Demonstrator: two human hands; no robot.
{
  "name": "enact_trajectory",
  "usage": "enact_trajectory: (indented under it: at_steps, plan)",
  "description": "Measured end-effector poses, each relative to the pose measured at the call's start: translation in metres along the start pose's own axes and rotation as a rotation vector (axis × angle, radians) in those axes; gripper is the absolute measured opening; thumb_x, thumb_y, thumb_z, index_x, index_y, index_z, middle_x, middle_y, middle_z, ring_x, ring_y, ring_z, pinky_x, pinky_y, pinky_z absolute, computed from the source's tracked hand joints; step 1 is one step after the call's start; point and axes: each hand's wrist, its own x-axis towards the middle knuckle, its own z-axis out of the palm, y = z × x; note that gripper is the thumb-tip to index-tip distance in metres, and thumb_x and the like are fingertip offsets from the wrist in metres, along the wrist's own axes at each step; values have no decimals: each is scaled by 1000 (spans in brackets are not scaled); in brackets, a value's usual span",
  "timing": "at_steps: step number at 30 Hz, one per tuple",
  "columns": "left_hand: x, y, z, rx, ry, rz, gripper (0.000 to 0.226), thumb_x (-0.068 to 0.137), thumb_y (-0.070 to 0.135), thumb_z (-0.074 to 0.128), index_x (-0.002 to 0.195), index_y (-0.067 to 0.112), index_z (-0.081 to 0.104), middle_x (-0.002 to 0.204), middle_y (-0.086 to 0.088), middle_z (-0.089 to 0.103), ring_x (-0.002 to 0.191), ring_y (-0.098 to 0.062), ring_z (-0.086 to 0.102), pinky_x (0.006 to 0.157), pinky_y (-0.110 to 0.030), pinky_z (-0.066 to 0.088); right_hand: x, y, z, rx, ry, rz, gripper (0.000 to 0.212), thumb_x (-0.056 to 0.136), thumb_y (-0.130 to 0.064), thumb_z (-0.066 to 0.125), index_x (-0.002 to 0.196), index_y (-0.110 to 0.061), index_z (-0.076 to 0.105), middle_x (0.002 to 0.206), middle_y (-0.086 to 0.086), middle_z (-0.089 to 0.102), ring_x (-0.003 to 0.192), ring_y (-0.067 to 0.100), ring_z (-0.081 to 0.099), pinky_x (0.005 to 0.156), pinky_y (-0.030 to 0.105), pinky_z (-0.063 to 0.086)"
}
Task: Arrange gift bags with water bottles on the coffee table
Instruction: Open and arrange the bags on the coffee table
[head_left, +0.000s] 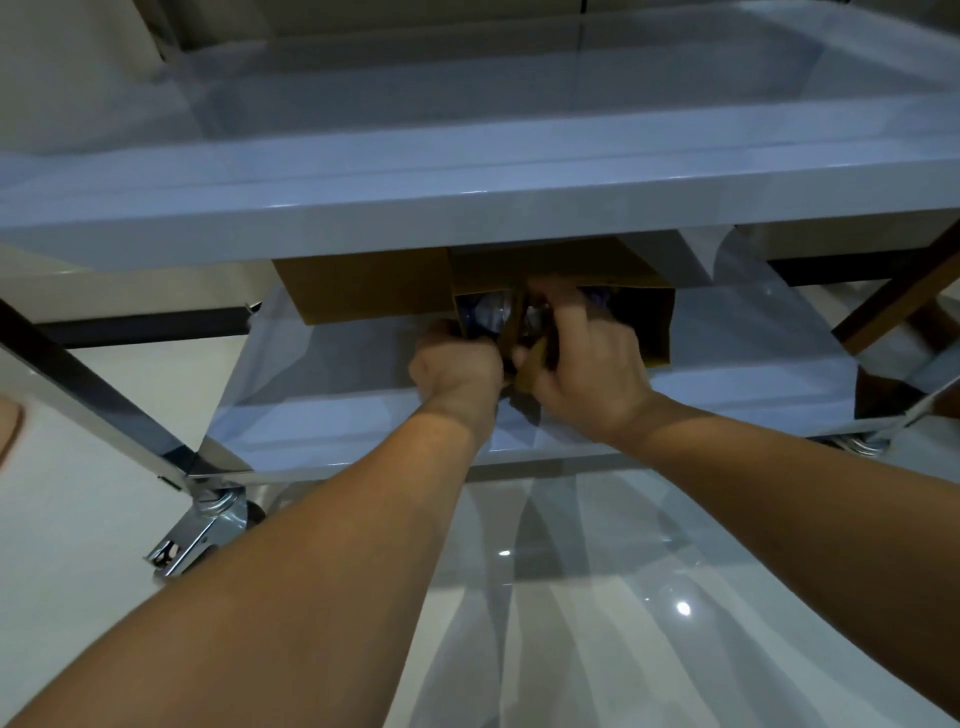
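Two bare forearms nearest the lens, reaching forward and down under the coffee table (467, 208). Left hand (457, 371) curled into a fist, gripping what looks like the near edge or handle of a brown gift bag (644, 317); what exactly sits inside the fist is hidden. Right hand (592, 374) fingers bent, pinching the brown paper at the bag's mouth just beside the left hand. Bag stands on the glossy lower shelf (322, 374), tucked beneath the tabletop, mouth toward the camera. Inside, something clear and crinkled with a bluish label, likely a water bottle (483, 312); blurred, cannot be sure. A second brown bag or box (363, 286) touches it on the left, also on the lower shelf. Chrome legs and a caster wheel (208, 525) at lower left; pale shiny floor around. Judgement: step in hand is taking hold of a filled bag to bring it out. Next move calls for drawing it toward the body clear of the tabletop edge, kept upright so the bottle stays in, then lifting onto the top.
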Motion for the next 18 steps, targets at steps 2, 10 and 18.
enact_trajectory:
  at_steps: [2,10,18]
  plan:
    - [3,0,-2,-32,1,3,11,91,5,56,94,12,65,96,-11,68,89,-29,65,73,-33,50,-3,-2,3,35,-24,-20,65,83,-30,70,134,-21,32,86,10,67,68,29,67,58,28,46]
    - [2,-6,-12,-126,-47,-68,26,69,20,55,88,16,72,95,-15,73,91,-35,71,86,-51,59,-16,-28,14,156,10,-95,38,85,-4,66,122,-9,66,81,6,70,73,19,62,61,34,54]
    - [-68,6,-44,-171,27,-311,31,93,-4,51,83,24,60,91,-4,69,92,-26,69,89,-46,59,-59,-91,-40,245,-131,192,30,90,-2,60,117,-6,70,102,7,74,89,23,69,76,37,58]
